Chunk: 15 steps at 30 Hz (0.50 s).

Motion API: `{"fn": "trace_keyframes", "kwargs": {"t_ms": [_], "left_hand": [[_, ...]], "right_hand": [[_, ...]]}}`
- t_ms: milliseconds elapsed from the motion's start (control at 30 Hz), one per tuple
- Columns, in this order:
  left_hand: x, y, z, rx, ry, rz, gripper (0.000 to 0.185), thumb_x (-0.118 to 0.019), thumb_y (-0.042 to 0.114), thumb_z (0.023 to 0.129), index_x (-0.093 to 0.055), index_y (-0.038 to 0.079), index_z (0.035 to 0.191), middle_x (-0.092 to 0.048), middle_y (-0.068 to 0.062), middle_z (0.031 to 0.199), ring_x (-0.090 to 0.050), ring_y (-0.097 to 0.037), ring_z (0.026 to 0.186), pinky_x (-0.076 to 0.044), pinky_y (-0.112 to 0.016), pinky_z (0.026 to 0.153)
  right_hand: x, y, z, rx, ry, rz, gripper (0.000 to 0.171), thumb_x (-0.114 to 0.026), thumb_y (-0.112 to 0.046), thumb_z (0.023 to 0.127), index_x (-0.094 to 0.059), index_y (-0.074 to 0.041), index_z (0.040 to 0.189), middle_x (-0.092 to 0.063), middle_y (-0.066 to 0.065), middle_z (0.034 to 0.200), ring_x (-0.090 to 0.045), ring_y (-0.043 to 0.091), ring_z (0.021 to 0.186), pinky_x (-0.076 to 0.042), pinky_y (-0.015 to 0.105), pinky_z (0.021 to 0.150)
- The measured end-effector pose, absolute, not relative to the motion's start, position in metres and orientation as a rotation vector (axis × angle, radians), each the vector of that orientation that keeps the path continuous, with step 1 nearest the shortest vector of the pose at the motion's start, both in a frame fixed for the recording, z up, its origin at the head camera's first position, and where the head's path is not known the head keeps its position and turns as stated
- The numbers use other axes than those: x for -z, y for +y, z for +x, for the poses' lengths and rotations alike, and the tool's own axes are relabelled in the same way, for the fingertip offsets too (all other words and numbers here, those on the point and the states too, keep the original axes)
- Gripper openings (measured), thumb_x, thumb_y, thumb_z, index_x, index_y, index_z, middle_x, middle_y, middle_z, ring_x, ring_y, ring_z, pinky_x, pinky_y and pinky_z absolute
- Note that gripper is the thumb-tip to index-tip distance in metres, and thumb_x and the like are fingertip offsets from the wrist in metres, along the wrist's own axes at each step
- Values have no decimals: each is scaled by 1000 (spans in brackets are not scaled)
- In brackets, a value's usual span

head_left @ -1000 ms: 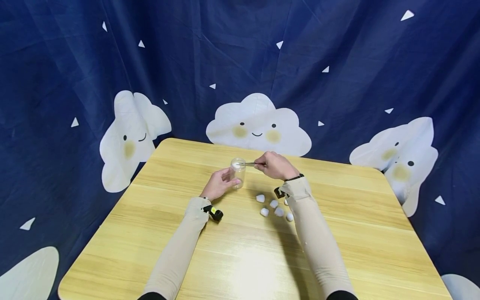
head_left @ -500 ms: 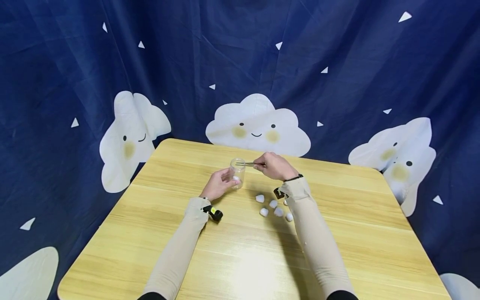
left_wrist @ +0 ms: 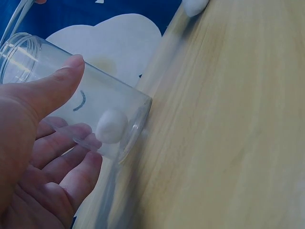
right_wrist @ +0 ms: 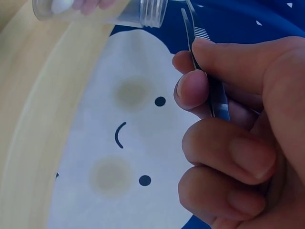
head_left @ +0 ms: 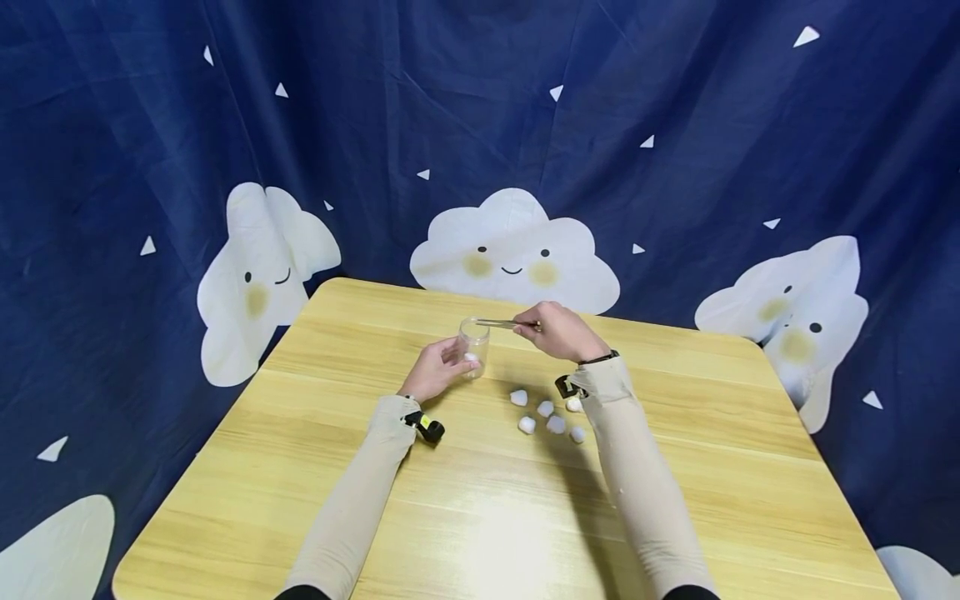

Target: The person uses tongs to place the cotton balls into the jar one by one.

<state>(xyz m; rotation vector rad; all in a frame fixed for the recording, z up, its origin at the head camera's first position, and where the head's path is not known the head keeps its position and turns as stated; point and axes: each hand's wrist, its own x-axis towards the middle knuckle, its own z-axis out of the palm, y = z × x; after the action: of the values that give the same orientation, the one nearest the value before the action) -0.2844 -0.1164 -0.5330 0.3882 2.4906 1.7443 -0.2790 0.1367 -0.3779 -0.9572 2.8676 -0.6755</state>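
Observation:
My left hand point(head_left: 437, 370) grips a clear plastic jar point(head_left: 474, 346) standing on the wooden table point(head_left: 480, 492); thumb and fingers point(left_wrist: 52, 93) wrap its wall. One white cotton ball point(left_wrist: 111, 126) lies at the jar's bottom. My right hand point(head_left: 558, 332) pinches metal tweezers point(head_left: 498, 323), whose tips sit at the jar's rim with nothing visible between them. In the right wrist view the tweezers point(right_wrist: 200, 62) run between my thumb and forefinger toward the jar's threaded mouth point(right_wrist: 150, 12). Several loose cotton balls point(head_left: 545, 414) lie on the table by my right forearm.
A dark blue curtain with white cloud faces point(head_left: 513, 250) hangs behind the table. Small cameras are strapped to both wrists point(head_left: 426, 427). The table's near half holds only my forearms.
The cotton ball once at the jar's mouth now lies at the bottom. My right hand has drawn slightly right and up with the tweezers. The left hand has kept its hold.

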Motion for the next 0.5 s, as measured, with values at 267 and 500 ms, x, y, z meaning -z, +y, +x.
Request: {"fn": "trace_keyframes", "kwargs": {"t_ms": [267, 500], "left_hand": [[535, -117, -286, -1742, 2489, 397, 66, -82, 26, 90, -56, 5, 147, -61, -16, 147, -61, -35, 135, -51, -46, 117], [534, -117, -286, -1750, 2474, 385, 68, -82, 27, 90, -55, 4, 148, -59, -18, 149, -59, -36, 137, -50, -46, 118]], "right_hand": [[376, 153, -270, 691, 2886, -948, 18, -63, -16, 104, -79, -11, 98, -63, 1, 75, -46, 12, 62, -40, 28, 62], [378, 171, -263, 690, 2923, -897, 19, -62, -15, 105, -76, -14, 92, -59, 0, 72, -43, 12, 59, -38, 28, 60]]}}
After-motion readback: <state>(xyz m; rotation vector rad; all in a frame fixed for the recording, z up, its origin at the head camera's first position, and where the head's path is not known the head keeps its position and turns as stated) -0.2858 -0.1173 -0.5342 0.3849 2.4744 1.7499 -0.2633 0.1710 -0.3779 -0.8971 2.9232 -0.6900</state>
